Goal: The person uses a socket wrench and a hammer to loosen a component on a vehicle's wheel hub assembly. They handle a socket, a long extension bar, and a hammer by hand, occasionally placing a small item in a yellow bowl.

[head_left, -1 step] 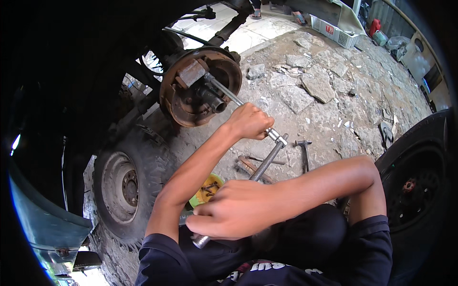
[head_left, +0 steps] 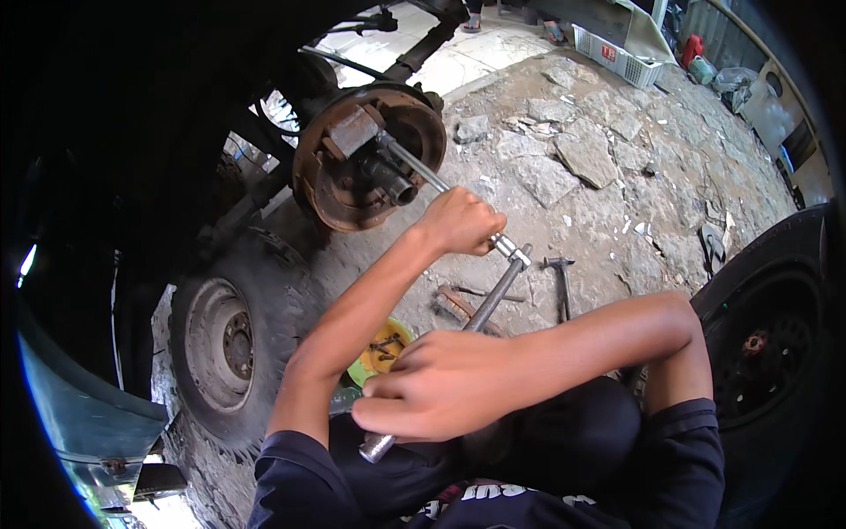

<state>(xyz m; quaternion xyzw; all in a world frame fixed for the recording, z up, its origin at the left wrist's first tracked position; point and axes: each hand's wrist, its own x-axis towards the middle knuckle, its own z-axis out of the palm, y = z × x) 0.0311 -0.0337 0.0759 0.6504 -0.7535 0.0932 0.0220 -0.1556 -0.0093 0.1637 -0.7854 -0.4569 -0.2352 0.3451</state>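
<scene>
My left hand (head_left: 460, 220) is closed around a long steel extension bar (head_left: 416, 164). The bar's far end meets a rusty brake backing plate (head_left: 330, 198), beside a block-shaped part (head_left: 354, 132) and just above the protruding axle spindle (head_left: 392, 183). At its near end the bar joins a sliding T-handle (head_left: 499, 295), which slants down toward me. My right hand (head_left: 441, 385) is wrapped around that handle's lower part, slightly blurred, with the handle's tip showing below the fingers. The palm side of both hands is hidden.
A green-yellow bowl (head_left: 355, 373) with several bolts stands on the ground, near a brush (head_left: 452, 302) and a hammer (head_left: 561, 284). A treaded wheel (head_left: 220, 344) is at left, a dark tyre (head_left: 767, 264) at right. Broken stone slabs (head_left: 586, 163) and a white crate (head_left: 617, 60) lie beyond.
My right hand and the handle's lower end have shifted very slightly to the right and away from me. My left hand keeps its place on the bar.
</scene>
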